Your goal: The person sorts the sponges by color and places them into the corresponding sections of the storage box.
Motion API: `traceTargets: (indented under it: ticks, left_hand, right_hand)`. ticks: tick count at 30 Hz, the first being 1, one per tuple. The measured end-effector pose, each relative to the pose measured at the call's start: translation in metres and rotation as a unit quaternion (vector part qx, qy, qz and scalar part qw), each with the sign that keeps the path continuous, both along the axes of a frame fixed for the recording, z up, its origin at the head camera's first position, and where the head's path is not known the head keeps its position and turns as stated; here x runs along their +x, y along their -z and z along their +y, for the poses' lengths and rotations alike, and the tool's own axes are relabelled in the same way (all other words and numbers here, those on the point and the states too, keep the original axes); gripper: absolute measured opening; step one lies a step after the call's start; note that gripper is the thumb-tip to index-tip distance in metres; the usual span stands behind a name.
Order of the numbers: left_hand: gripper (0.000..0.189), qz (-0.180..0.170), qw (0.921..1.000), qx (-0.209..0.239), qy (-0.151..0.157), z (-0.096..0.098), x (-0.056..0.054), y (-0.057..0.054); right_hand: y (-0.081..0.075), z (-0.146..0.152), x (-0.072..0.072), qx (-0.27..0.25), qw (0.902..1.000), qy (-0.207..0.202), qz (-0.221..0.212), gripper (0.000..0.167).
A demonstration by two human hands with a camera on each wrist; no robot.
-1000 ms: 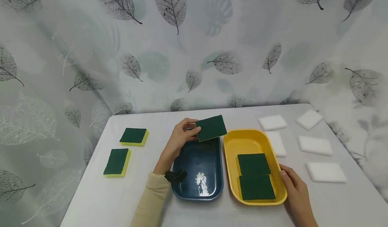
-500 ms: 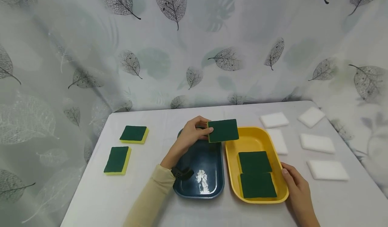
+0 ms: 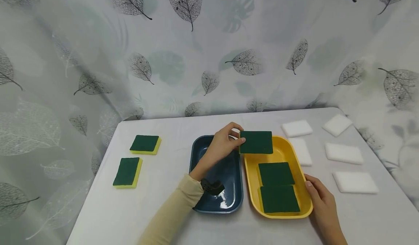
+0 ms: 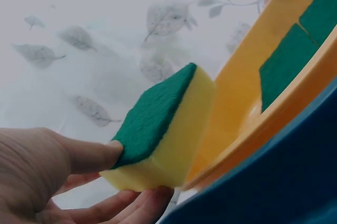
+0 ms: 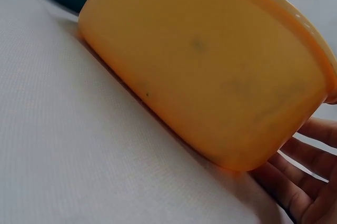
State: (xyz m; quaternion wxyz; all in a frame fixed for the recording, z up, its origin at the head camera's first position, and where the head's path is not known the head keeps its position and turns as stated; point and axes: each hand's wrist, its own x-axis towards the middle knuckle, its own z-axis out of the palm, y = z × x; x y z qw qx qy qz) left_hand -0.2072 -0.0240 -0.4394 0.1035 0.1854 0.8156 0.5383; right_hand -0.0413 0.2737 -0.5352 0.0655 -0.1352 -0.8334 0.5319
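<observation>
My left hand (image 3: 224, 143) pinches a sponge (image 3: 256, 142) with a dark green scouring side and a yellow foam side. In the left wrist view the thumb lies on the green face of the sponge (image 4: 158, 124) and the fingers are under the foam. The sponge is over the far left part of a yellow basin (image 3: 250, 187). Inside the basin lie two more such sponges, a far one (image 3: 276, 174) and a near one (image 3: 280, 199), green sides up. My right hand (image 3: 324, 205) holds the basin's right side, thumb at the rim, other fingers along the outer wall.
A dark blue basin (image 3: 217, 207) stands left of the yellow one, beneath my left forearm. Two green-and-yellow sponges (image 3: 144, 143) (image 3: 126, 171) lie at the table's left. Several white sponge blocks (image 3: 355, 182) are spread over the right side. A leaf-patterned curtain (image 3: 209, 48) hangs behind the table.
My left hand has carried the sponge rightward, from above the blue basin's far end to over the yellow basin. My right hand has kept its place on the yellow basin.
</observation>
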Motion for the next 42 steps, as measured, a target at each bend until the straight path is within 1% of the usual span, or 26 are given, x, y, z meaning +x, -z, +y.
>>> traceTargets:
  ticks: [2,5,9,11,17,20,23,26,30,33,37,42]
  left_hand:
    - [0.030,0.014,0.9998,-0.015,-0.002,0.006,0.001,-0.001]
    - [0.032,0.025,0.9993,-0.028,-0.001,0.015,0.004,-0.003]
    - [0.032,0.037,0.9982,-0.048,-0.002,0.021,0.005,-0.002]
    - [0.033,0.049,0.9968,-0.063,-0.001,0.023,0.006,-0.001]
    - [0.037,0.097,0.9889,-0.113,0.000,0.031,0.007,0.000]
    - [0.036,0.112,0.9845,-0.135,-0.002,0.036,0.008,0.000]
    - [0.035,0.127,0.9806,-0.150,-0.002,0.041,0.010,0.001]
    - [0.034,0.138,0.9773,-0.161,-0.006,0.046,0.012,0.001]
    - [0.034,0.145,0.9720,-0.184,-0.017,0.052,0.014,-0.002]
    - [0.034,0.150,0.9678,-0.201,-0.014,0.057,0.015,-0.003]
    - [0.036,0.149,0.9645,-0.218,-0.005,0.063,0.018,0.001]
    - [0.035,0.152,0.9624,-0.226,-0.007,0.069,0.020,0.006]
  right_hand:
    - [-0.001,-0.001,0.000,-0.002,1.0000,-0.001,0.004,0.047]
    - [-0.003,-0.002,0.000,-0.007,0.9999,0.000,0.010,0.046]
    - [-0.003,-0.004,-0.002,-0.017,0.9998,-0.006,0.011,0.046]
    - [-0.002,-0.006,-0.003,-0.015,0.9998,-0.007,0.008,0.047]
    - [-0.003,-0.007,-0.006,0.003,0.9999,-0.009,0.013,0.047]
    - [-0.004,-0.006,-0.008,0.003,0.9998,-0.012,0.015,0.047]
    - [-0.004,-0.005,-0.009,0.003,0.9999,-0.010,0.006,0.048]
    - [-0.003,-0.005,-0.008,0.006,0.9999,-0.009,-0.001,0.049]
    - [-0.004,-0.004,-0.007,0.008,0.9999,-0.011,-0.004,0.049]
    - [-0.005,-0.004,-0.005,0.006,0.9999,-0.007,-0.009,0.050]
    - [-0.005,-0.003,-0.003,0.002,0.9998,-0.001,-0.019,0.052]
    - [-0.003,-0.002,0.000,0.001,0.9997,0.002,-0.024,0.050]
